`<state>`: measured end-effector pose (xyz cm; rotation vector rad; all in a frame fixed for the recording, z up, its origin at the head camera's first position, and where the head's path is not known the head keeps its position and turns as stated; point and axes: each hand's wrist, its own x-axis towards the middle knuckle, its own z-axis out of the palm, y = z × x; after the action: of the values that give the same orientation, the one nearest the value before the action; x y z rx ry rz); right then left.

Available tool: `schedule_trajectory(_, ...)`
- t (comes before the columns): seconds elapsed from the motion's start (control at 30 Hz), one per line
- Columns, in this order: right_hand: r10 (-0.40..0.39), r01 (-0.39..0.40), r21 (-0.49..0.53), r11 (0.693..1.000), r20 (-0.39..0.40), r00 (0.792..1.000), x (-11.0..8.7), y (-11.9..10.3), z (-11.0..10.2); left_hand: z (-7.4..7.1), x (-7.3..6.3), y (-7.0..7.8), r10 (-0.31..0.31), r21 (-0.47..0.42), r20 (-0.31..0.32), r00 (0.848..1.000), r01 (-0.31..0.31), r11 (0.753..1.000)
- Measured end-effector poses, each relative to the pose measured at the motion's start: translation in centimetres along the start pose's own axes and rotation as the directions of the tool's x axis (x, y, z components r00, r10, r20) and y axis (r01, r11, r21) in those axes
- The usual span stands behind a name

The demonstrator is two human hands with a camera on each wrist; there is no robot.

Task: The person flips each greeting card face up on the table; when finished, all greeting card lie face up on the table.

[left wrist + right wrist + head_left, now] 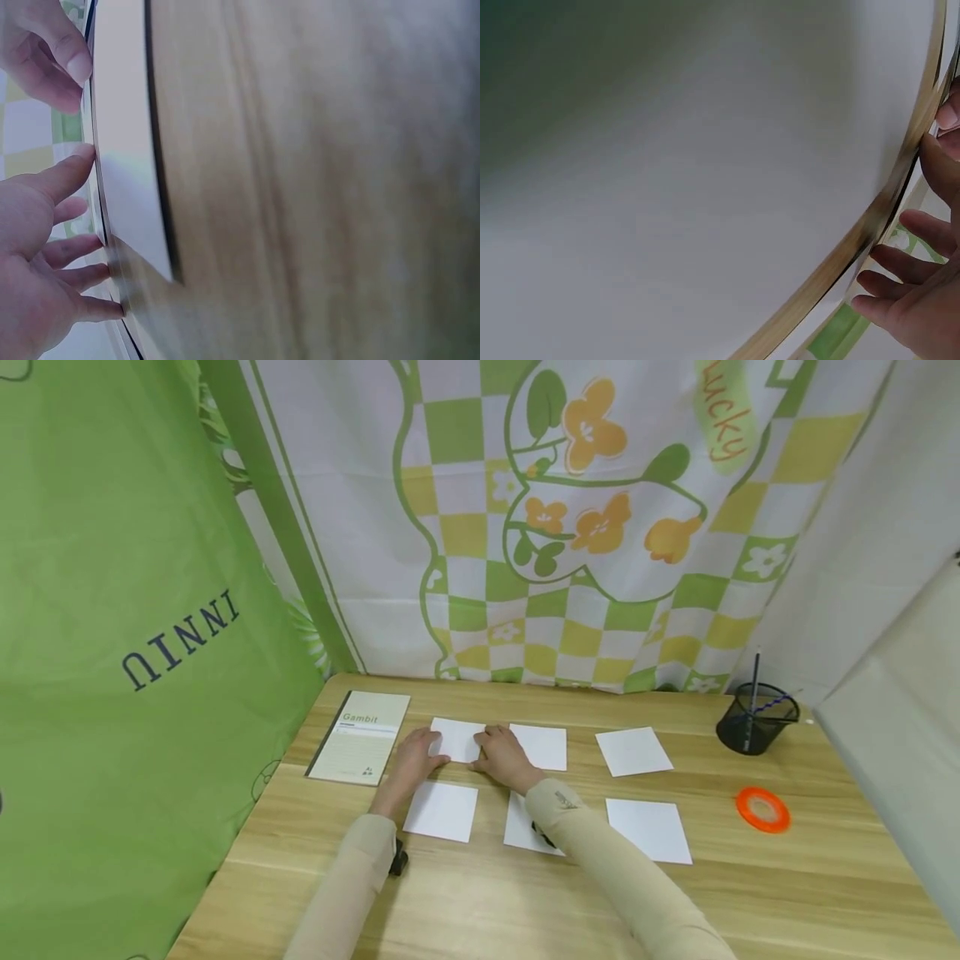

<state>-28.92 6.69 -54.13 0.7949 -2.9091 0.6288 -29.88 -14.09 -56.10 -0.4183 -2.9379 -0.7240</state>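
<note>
Six square white sheets lie in two rows. My left hand point(418, 754) touches the left edge of the back-left sheet point(457, 740), fingers spread and fairly straight in the left wrist view. From the other side my right hand point(504, 755) rests at that sheet's right edge, thumb and fingers apart. Right beside it is the back-middle sheet point(542, 747). Beneath the forearms lie the front-left sheet point(441, 812) and the front-middle sheet point(521, 827), the latter partly hidden by the right sleeve.
A Gambit notebook point(362, 735) lies left of the sheets. Two more sheets, one at the back right point(633, 752) and one at the front right point(651, 828), lie near an orange tape roll point(763, 810). A black mesh pen holder point(756, 727) stands at the back right.
</note>
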Motion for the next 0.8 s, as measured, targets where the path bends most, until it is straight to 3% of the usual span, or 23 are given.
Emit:
schedule_trajectory(0.43,0.02,-0.019,0.044,0.999,-0.039,0.999,-0.01,-0.78,-0.16,0.14,0.0,-0.13,-0.02,-0.031,0.004,1.0,0.02,0.999)
schedule_trajectory(0.57,0.032,-0.028,0.066,0.997,-0.059,0.998,0.07,-0.83,-0.19,0.12,0.09,-0.13,-0.003,-0.044,-0.005,1.0,0.002,0.999)
schedule_trajectory(0.8,0.041,-0.039,0.026,0.999,-0.065,0.997,0.01,-0.92,-0.25,0.25,0.03,-0.23,-0.002,-0.061,-0.009,1.0,0.001,0.998)
